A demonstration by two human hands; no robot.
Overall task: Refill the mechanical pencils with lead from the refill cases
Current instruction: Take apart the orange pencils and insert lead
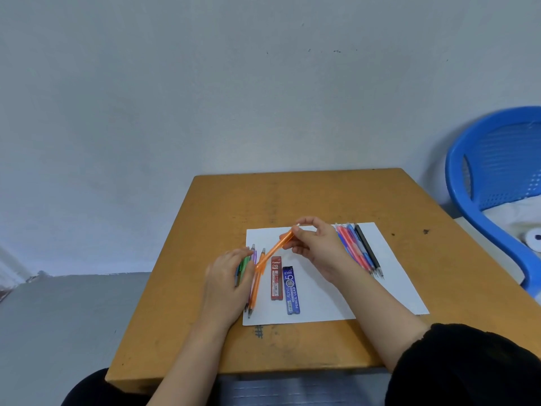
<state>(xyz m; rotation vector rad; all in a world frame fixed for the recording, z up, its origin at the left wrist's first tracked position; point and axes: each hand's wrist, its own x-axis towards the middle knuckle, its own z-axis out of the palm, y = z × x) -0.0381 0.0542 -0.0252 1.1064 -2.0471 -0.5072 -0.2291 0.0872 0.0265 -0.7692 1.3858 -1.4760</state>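
My right hand [317, 249] holds an orange mechanical pencil [276, 247] slanted above the white paper [389, 288], its fingers pinching the upper end. My left hand [229, 282] is at the pencil's lower tip and lies over a row of pencils; a green one [242, 263] and a purple one [254, 254] show under its fingers. Whether the left hand grips anything is unclear. Another orange pencil [255, 291] lies on the paper beside it. A red lead refill case [275, 278] and a blue lead refill case [291, 290] lie side by side in the middle of the paper.
Several pink, blue and black pencils [361, 249] lie in a row at the paper's right side. The paper rests on a small wooden table [205, 332] against a grey wall. A blue plastic chair [494, 171] stands to the right.
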